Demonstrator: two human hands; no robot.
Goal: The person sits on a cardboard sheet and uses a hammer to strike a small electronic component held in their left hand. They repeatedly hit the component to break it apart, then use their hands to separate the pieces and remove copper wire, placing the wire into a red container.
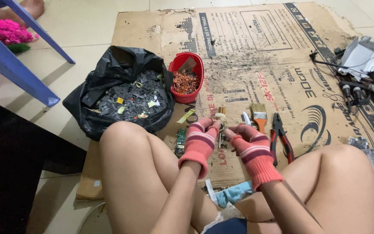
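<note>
My left hand [201,141] and my right hand [252,149] both wear pink striped fingerless gloves. They meet over a flattened cardboard sheet [247,52] on the floor, between my bent knees. Together they pinch a small pale part [220,118] at the fingertips; its exact shape is too small to tell. A paintbrush [259,116] with an orange handle and red-handled pliers [281,136] lie just beyond my right hand. A small green circuit board [180,141] lies beside my left hand.
A red tub [187,78] holds copper wire scraps. An open black bag [124,93] full of dark flat pieces sits left of it. Tangled cables and grey parts [364,73] lie at the right edge. Blue chair legs [18,65] stand at the left.
</note>
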